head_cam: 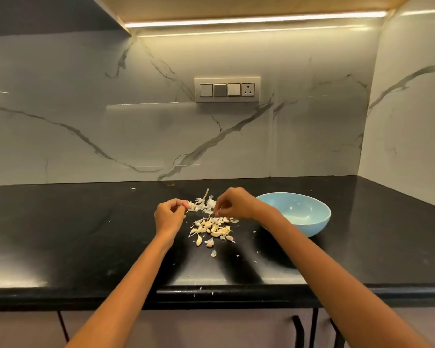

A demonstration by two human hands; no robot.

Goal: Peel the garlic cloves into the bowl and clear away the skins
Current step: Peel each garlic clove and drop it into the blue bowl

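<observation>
Papery white skin is what I have pinched in my left hand, a scrap with what may be a small clove at my fingertips, while my right hand hangs curled over the skins, pinching a thin sliver, though I cannot tell just what. Unpeeled garlic cloves lie heaped mid-counter, nearer the back wall than the front edge, with the pale blue bowl just beside them toward the right-hand corner, seemingly without cloves so far. I judge each clove light, firm and a bit slippery, best gripped at its blunt root end, while the skins are brittle, weightless flakes that will scatter unless I gather them gently.
</observation>
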